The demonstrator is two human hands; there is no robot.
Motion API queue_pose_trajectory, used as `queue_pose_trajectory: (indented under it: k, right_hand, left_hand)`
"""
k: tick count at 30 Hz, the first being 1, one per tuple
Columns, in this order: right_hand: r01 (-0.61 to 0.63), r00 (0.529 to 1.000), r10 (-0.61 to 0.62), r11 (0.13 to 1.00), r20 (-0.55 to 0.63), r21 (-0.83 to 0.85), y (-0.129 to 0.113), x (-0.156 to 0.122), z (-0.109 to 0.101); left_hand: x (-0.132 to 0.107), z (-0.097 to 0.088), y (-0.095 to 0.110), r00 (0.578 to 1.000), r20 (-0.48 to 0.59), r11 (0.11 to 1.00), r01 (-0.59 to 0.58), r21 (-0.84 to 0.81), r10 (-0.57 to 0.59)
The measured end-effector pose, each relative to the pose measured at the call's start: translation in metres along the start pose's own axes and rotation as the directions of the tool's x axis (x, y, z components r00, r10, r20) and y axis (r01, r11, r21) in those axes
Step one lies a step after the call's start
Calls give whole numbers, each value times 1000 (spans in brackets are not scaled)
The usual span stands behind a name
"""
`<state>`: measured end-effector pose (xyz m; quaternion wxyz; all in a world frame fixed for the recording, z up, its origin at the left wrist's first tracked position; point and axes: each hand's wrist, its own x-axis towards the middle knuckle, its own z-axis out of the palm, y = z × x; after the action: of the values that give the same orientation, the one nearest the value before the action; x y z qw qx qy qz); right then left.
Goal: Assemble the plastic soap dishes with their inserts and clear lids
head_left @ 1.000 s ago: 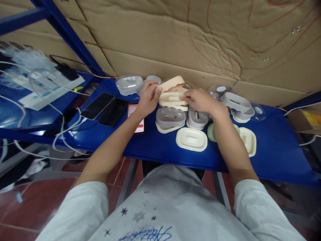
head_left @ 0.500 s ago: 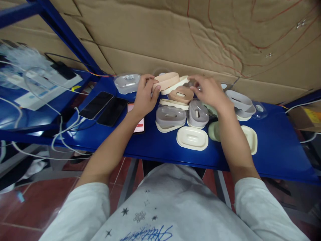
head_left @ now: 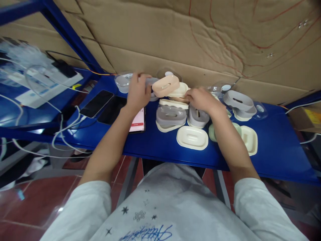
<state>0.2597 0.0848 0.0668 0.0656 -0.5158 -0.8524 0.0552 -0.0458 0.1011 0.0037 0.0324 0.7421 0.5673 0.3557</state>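
My left hand (head_left: 138, 92) is at the back left of the shelf, its thumb apart from the fingers. It is beside a grey soap dish (head_left: 152, 89) and a clear-lidded grey one (head_left: 122, 83), and no object shows in its grasp. A peach soap dish (head_left: 166, 85) leans on a cream tray (head_left: 182, 90). My right hand (head_left: 200, 100) has curled fingers at the tray's right end, over a second peach dish (head_left: 178, 99) that is mostly hidden. What these fingers grip is hidden. Below are two grey dishes, one wide (head_left: 171, 116) and one turned sideways (head_left: 198, 115).
A loose cream tray (head_left: 192, 138) lies near the front edge. Green (head_left: 213, 133) and grey dishes (head_left: 238, 100) and another cream tray (head_left: 252, 140) are at the right. Phones (head_left: 96, 104), white cables (head_left: 61, 129) and a power strip (head_left: 47, 90) occupy the left. Cardboard (head_left: 150, 36) stands behind.
My left hand has left the upper peach dish and moved left. That dish now lies tilted on the cream tray. My right hand has come lower and left, and the tray now covers more of the second peach dish.
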Motion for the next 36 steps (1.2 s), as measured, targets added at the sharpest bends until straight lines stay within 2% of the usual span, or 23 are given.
queue_pose_trajectory:
  k: [3,6,10,15,19,22,25,28,31,33,36]
  right_hand:
    - [-61,995,69,993,72,-101,2,7,16]
    - [-44,992,60,989,111,-141,5,11,23]
    - [-6,995,18,993,102,-117,6,15,28]
    - [0,997,11,991,79,-134,4,18,39]
    - [42,997,-33,992,71,-117,3,19,39]
    - [32,999,-28,994,39,-103,1,19,29]
    - [-52,997,46,995,-69,-91,1,15,12]
    - [-136,967,117,988,-228,-69,5,8,-10]
    - [-171,931,141,983,-335,-61,13,-3,-34]
    - [-165,919,129,984,-373,-66,21,-12,-47]
    - [-130,926,89,988,-368,-88,37,-21,-58]
  left_hand:
    - [5,-8,-27,981,19,976,192,105,-195]
    - [6,-10,-51,945,50,934,310,179,-324]
    - [5,-11,-63,938,37,924,331,190,-344]
    - [5,-14,-58,945,39,926,311,215,-326]
    - [6,-10,-60,927,23,911,362,194,-374]
    - [7,-7,-65,926,30,919,370,134,-377]
    - [7,-9,-64,935,11,928,350,129,-355]
    - [6,-11,-59,924,18,910,372,182,-381]
    - [5,-9,-58,905,90,900,396,183,-416]
    - [5,-6,-62,900,125,906,400,141,-417]
    - [9,-2,-70,916,99,920,381,93,-390]
